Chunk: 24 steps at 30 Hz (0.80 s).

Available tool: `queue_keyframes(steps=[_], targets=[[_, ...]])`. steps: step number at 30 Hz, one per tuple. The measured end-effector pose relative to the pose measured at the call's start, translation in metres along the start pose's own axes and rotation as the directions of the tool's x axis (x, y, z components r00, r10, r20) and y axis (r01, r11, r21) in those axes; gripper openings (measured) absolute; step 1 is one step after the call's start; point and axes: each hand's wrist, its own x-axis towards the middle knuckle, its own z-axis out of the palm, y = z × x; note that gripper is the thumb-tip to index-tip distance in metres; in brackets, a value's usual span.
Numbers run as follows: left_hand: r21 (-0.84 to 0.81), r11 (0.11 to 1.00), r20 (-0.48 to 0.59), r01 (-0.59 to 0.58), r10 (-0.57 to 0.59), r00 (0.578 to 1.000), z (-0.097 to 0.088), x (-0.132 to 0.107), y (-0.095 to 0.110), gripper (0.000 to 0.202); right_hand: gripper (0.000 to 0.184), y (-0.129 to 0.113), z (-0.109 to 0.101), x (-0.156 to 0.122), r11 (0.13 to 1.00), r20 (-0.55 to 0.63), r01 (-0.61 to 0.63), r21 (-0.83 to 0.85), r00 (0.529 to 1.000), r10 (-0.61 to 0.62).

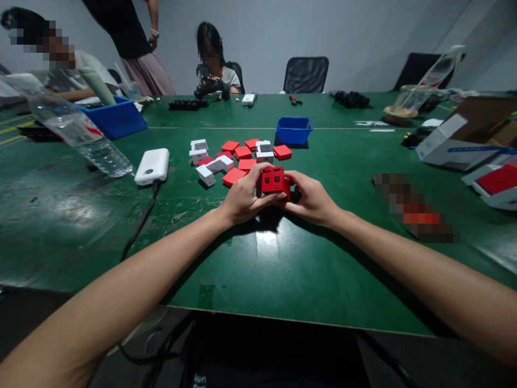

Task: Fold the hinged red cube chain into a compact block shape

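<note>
Both my hands meet over the middle of the green table [283, 258]. My left hand [242, 199] and my right hand [309, 199] are closed around a small red plastic block [273, 179] with two dark square openings on its face, held just above the tabletop. Just beyond my hands lies a scatter of several flat red pieces [242, 153] and white L-shaped pieces [210, 170]. A small blue bin [293, 130] stands behind them.
A white power bank [152, 165] with a black cable lies to the left, beside a tipped clear water bottle [76, 129] and a larger blue bin [115, 118]. Cardboard boxes [464, 137] sit at the right. People sit and stand at the far side.
</note>
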Motion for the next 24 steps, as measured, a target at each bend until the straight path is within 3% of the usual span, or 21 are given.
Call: queue_keyframes(steps=[10, 16, 19, 24], targets=[[-0.036, 0.991, -0.093, 0.131, -0.134, 0.987, -0.0005, 0.0041, -0.0047, 0.055, 0.035, -0.0053, 0.0007, -0.0007, 0.999, 0.059, 0.051, 0.007, 0.997, -0.051], [-0.093, 0.977, -0.093, 0.193, -0.202, 0.975, 0.0012, 0.0031, -0.0036, 0.051, 0.035, -0.0071, -0.0011, 0.0000, 0.998, 0.051, 0.065, 0.020, 0.997, -0.066], [-0.107, 0.970, -0.110, 0.217, -0.229, 0.967, 0.0026, 0.0025, -0.0021, 0.049, 0.045, -0.0061, -0.0014, 0.0005, 0.995, 0.039, 0.096, 0.005, 0.995, -0.096], [-0.067, 0.980, -0.129, 0.188, -0.195, 0.972, 0.0018, 0.0028, -0.0018, 0.052, 0.047, -0.0020, 0.0013, -0.0008, 0.992, 0.038, 0.123, -0.038, 0.992, -0.122]])
